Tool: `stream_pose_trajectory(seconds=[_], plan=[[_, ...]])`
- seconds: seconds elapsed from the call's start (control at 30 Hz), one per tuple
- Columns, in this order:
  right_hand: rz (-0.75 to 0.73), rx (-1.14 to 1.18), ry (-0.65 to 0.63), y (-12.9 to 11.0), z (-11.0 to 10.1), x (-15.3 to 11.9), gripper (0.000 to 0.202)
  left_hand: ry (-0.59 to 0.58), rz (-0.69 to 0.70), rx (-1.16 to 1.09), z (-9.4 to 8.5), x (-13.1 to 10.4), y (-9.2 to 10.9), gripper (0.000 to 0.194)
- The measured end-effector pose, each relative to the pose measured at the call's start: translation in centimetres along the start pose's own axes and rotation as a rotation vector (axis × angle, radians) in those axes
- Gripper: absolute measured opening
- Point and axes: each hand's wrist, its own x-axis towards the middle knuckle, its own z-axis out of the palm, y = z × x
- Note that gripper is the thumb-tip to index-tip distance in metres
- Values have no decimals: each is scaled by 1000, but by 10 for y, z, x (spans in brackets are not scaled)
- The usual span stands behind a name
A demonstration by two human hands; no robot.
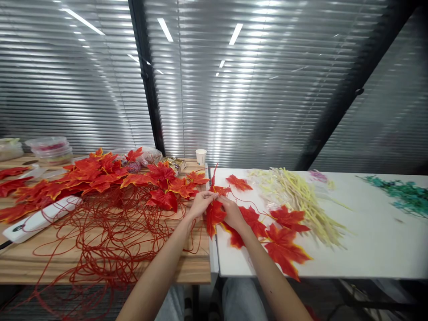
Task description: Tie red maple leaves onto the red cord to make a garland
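My left hand (201, 203) and my right hand (231, 211) meet above the seam between the two tables, fingertips pinched together. Between them is a red artificial maple leaf (215, 217), hanging down from the pinch. Whether a stem or cord is also in my fingers is too small to tell. Under and beside my right forearm lie more red leaves (284, 247) with yellow edges, joined by thin red cord. Left of my left hand, a large tangle of red cord (113, 227) spreads over the wooden table and droops past its front edge.
A heap of red leaves (96, 171) covers the back of the wooden table (187, 272). A white power strip (43, 218), lidded plastic tubs (51, 149) and a paper cup (201, 157) stand there. Yellow strips (297, 196) and green foliage (401, 194) lie on the white table (368, 249).
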Motion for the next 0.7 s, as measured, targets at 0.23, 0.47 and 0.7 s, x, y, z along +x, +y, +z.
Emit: stream_pose_trajectory(seconds=[0.23,0.47,0.7], plan=[[-13,-3,-5,-1,0,0,32,-4,-5,-19,1,-1,0,30],[-6,-10,-5,-3,-1,-1,38,5,-10,6,1,-2,3,29],[-14,25,-5,-6,-3,0,39,10,-4,16,1,-1,2,31]])
